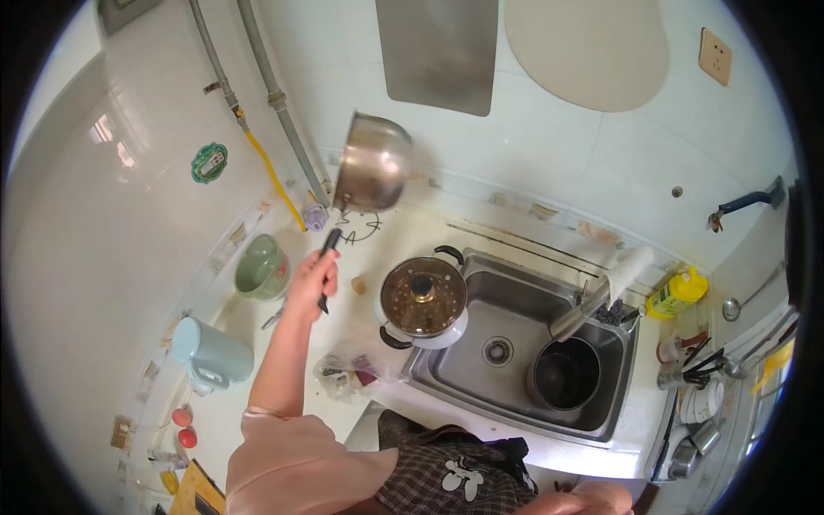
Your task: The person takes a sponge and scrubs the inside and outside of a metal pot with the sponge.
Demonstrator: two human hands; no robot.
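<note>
Above counter [348, 322] left of sink [468, 378], left hand [316, 279] wrapped tight round the handle [331, 240] of a tilted saucepan [375, 163]; modest gap between green bowl [262, 268] and lidded pot [422, 296], small brown item [358, 284] in it; pot overlaps sink's left rim; right hand out of frame, can't tell grip.

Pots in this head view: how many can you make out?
3 clear ones: a steel saucepan held up in the left hand, a lidded pot at the sink's left edge, and a dark pot inside it. More may be hidden at right.
</note>
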